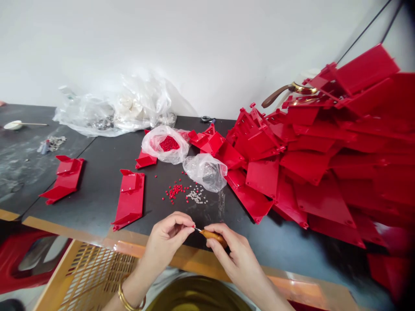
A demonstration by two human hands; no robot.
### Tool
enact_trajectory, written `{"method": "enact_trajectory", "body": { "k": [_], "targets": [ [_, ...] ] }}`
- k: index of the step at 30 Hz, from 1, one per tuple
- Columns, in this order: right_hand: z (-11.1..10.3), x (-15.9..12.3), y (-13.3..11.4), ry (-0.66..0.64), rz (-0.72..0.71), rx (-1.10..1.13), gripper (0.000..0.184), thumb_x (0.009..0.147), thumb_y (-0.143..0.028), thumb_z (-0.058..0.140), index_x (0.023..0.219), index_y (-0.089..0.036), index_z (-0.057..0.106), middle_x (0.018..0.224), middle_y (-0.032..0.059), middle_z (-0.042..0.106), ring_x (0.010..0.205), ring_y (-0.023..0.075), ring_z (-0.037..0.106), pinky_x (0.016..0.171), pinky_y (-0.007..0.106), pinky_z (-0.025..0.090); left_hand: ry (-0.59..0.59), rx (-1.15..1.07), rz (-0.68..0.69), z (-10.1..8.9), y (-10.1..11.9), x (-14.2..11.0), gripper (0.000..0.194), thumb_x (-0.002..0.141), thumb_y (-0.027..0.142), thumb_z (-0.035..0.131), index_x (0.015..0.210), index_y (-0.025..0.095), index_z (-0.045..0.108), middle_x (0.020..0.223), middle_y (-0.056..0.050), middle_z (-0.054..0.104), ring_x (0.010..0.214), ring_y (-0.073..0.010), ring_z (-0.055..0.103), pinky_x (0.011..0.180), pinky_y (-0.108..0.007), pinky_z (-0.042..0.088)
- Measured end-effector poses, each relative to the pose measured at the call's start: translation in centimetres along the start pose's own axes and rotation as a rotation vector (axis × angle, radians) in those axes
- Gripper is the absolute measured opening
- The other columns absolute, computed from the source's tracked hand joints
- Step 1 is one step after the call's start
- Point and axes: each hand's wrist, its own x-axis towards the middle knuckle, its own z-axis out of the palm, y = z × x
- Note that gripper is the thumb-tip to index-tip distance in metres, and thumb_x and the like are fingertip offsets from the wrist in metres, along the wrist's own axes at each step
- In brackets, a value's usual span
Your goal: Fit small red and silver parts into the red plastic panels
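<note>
In the head view my right hand (234, 250) grips the amber handle of an awl-like tool (212, 236), whose thin metal shaft points left. My left hand (168, 237) pinches a tiny red piece (193, 226) between thumb and fingertip, right at the tool's tip. Whether the tip sits inside the piece is too small to tell. Just beyond my hands lie a scatter of small red beads (175, 191) and a patch of small silvery rings (196, 195). To the left, a red bracket (132, 201) rests flat with its flaps upward.
A large heap of red panels (317, 172) covers the right side. Behind the beads stand an open bag (154, 144) of red beads and another clear bag (205, 172). A second red bracket (67, 179) lies left. Under the table edge is a yellow crate (94, 276).
</note>
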Motion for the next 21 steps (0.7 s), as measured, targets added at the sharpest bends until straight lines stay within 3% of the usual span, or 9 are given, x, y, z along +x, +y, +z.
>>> {"method": "enact_trajectory", "body": {
  "k": [4,7,9,13,15,21],
  "targets": [
    [0.1,0.0,0.0,-0.018,0.002,0.021,0.014,0.096,-0.025,0.054,0.109,-0.025,0.061,0.098,0.0001,0.071,0.083,0.0131,0.066,0.077,0.021,0.048,-0.053,0.068,-0.014,0.4,0.0,-0.4,0.006,0.084,0.022,0.066,0.09,0.021,0.069,0.087,-0.002,0.067,0.077,-0.0135,0.061,0.07,-0.025,0.049],
    [0.0,0.0,0.4,-0.033,0.044,0.102,0.015,0.097,-0.028,0.053,0.109,-0.024,0.06,0.097,0.0006,0.071,0.086,0.0142,0.066,0.079,0.023,0.049,-0.125,0.056,-0.087,0.4,-0.1,0.0,0.036,0.081,0.019,0.066,0.116,0.023,0.06,0.088,-0.001,0.066,0.075,-0.0141,0.058,0.064,-0.025,0.049],
    [-0.2,0.0,0.9,0.001,0.093,0.172,0.017,0.099,-0.033,0.05,0.11,-0.024,0.059,0.092,0.0009,0.07,0.085,0.0147,0.066,0.076,0.024,0.049,-0.134,0.163,-0.071,0.4,-0.2,0.9,0.045,0.08,0.016,0.066,0.123,0.024,0.055,0.09,-0.001,0.065,0.075,-0.0151,0.057,0.061,-0.025,0.048],
    [-0.9,-0.3,2.4,0.11,0.169,0.239,0.025,0.099,-0.041,0.049,0.113,-0.022,0.057,0.089,0.0031,0.068,0.079,0.0149,0.063,0.059,0.022,0.046,-0.03,0.618,0.21,0.6,-0.3,3.6,0.017,0.089,0.017,0.058,0.102,0.023,0.067,0.09,-0.003,0.063,0.086,-0.0185,0.057,0.079,-0.034,0.048],
    [-1.3,-0.5,2.9,0.146,0.196,0.245,0.027,0.099,-0.043,0.049,0.113,-0.021,0.057,0.09,0.004,0.067,0.074,0.0141,0.061,0.052,0.021,0.042,-0.053,0.804,0.321,1.3,-0.4,4.9,0.014,0.092,0.018,0.057,0.096,0.021,0.07,0.092,-0.005,0.064,0.092,-0.0215,0.055,0.085,-0.037,0.047],
    [-1.8,-1.0,3.5,0.187,0.196,0.195,0.027,0.099,-0.044,0.049,0.112,-0.021,0.058,0.086,0.0036,0.068,0.07,0.0141,0.059,0.053,0.022,0.043,-0.099,1.03,0.328,3.5,-0.7,7.0,0.007,0.089,0.024,0.064,0.091,0.02,0.07,0.091,-0.007,0.061,0.091,-0.0257,0.05,0.08,-0.039,0.044]
  ]
}}
